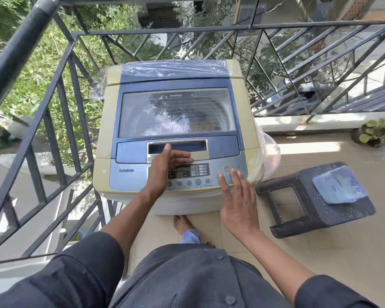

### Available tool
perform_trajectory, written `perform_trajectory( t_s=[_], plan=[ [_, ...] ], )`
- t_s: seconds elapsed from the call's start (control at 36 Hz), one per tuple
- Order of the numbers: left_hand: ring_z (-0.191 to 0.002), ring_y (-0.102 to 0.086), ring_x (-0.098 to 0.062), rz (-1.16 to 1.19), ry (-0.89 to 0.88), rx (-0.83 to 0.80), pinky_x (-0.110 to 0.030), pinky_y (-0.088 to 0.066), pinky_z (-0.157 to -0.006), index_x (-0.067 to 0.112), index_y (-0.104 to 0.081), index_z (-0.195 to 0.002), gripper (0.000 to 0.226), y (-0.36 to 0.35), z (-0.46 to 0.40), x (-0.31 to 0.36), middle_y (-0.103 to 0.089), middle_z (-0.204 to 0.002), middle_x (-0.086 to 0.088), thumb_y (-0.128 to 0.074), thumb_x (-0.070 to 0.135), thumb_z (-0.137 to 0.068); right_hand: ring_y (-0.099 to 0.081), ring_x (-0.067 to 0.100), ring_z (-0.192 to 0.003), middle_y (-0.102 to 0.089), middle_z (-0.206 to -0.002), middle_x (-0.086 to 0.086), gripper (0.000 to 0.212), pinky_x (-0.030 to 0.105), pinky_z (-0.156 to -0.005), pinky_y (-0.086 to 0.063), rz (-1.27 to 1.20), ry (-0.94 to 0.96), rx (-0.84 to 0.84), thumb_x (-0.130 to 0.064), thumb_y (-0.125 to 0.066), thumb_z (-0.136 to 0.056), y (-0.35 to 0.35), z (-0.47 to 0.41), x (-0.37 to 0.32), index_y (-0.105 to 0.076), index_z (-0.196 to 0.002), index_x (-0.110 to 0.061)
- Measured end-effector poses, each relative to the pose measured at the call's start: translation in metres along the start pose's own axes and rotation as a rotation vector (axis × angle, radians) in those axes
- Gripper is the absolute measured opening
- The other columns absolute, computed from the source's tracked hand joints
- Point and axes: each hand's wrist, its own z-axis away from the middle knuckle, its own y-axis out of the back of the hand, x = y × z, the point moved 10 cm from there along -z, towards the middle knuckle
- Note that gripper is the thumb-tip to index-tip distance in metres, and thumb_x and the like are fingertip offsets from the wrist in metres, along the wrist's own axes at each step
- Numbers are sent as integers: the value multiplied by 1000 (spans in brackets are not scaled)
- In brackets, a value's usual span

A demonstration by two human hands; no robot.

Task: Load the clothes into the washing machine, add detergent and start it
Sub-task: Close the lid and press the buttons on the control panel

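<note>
On the balcony floor, nearest the camera, a bare foot (182, 223) by the washing machine (176, 134). Right hand (238, 205) flat, fingers (223, 183) straight and spread, index tip on a round button (220, 175) of the control panel (187, 174). Left hand (167, 165) over the panel, fingers straight and together, thumb up by the lid handle (178, 147). Lid (176, 112) closed. Dark stool (316, 196) right, blue pad (339, 184) on it. Railing (71, 85) behind.

Sunlit tiled balcony floor (320, 252), black metal railing (60, 103) before greenery, dark woven stool (302, 196) right.
</note>
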Motion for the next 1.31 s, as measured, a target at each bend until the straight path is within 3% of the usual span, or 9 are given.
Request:
perform_trajectory(
  t_s=[0.22, 0.36, 0.5, 0.86, 1.08, 1.31],
  plan=[
    [-107, -78, -24, 12, -5, 2, -37, -52, -103, 5, -79, -108, 79, 1, 0, 0, -83, -101, -14, -23, 60, -105, -9, 36, -161, -5, -174, 14, 99, 51, -130, -10, -1, -1, -3, -11, -54, -79, -5, 0, 2, -12, -168, -22],
    [-107, -78, -25, 4, -10, 3, -45, -51, -110, 4, -79, -109, 79, 0, 1, 2, -83, -101, -14, -23, 59, -105, -7, 35, -161, -5, -175, 14, 102, 50, -130, -4, 8, -12, -11, -11, -58, -78, -7, 0, 2, -12, -168, -22],
    [-109, -78, -26, -11, -5, 2, -52, -48, -114, 6, -79, -108, 78, 0, 4, 3, -83, -102, -13, -23, 60, -106, -7, 35, -161, -3, -175, 14, 103, 51, -130, -8, 3, -7, -4, -11, -58, -77, -8, 0, 2, -11, -168, -23],
    [-108, -78, -22, -32, 8, 2, -55, -44, -116, 11, -80, -108, 76, -2, 9, 4, -83, -101, -9, -22, 60, -106, -9, 35, -161, -8, -174, 15, 99, 53, -129, -15, -18, -6, 45, -8, -56, -78, -2, 0, 1, -16, -168, -21],
    [-110, -77, -20, -62, 3, -19, -58, -42, -116, 18, -80, -106, 78, -4, 11, 2, -84, -102, -6, -25, 72, -98, -6, 35, -162, -5, -174, 15, 101, 52, -130, -11, -19, -3, 41, -8, -57, -79, -1, 1, -1, -13, -168, -21],
    [-111, -77, -23, -59, 11, -12, -57, -43, -117, 10, -79, -112, 80, -3, 10, 2, -83, -104, -9, -13, 56, -113, -6, 34, -162, -5, -175, 14, 103, 52, -130, -10, -25, -4, 19, -9, -59, -78, 1, 1, -1, -12, -168, -22]
  ],
)
